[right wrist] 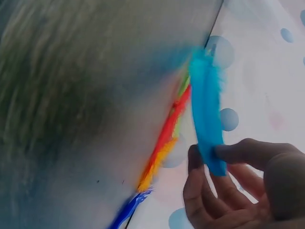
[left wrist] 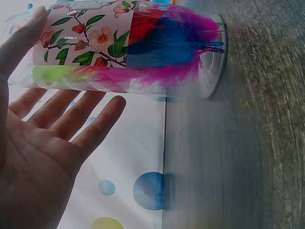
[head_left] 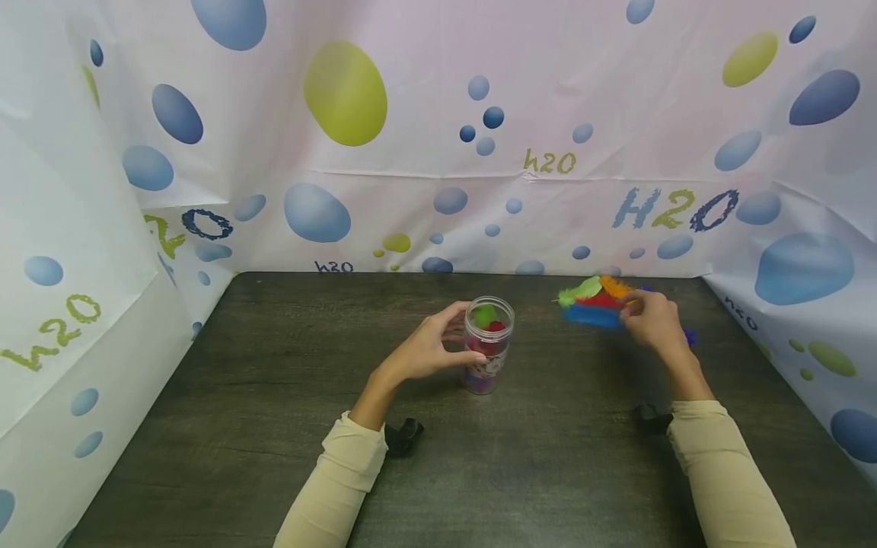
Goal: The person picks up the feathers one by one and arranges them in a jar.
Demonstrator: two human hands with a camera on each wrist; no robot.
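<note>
While a clear jar (head_left: 488, 352) is held upright on the dark table (head_left: 308, 457) by the left hand (head_left: 438, 342) from its nine o'clock side, thumb and fingers set around it, a light-blue feather (right wrist: 207, 109) is pinched between the thumb and fingertips of the right hand (head_left: 651, 320), at about three o'clock from the jar. Toward two o'clock from the jar, a green feather (head_left: 584, 288), a red feather (head_left: 594, 301) and an orange feather (head_left: 614, 286) are seen close together. Magenta and blue feathers (left wrist: 164, 40) are contained below the jar's floral band (left wrist: 88, 36).
</note>
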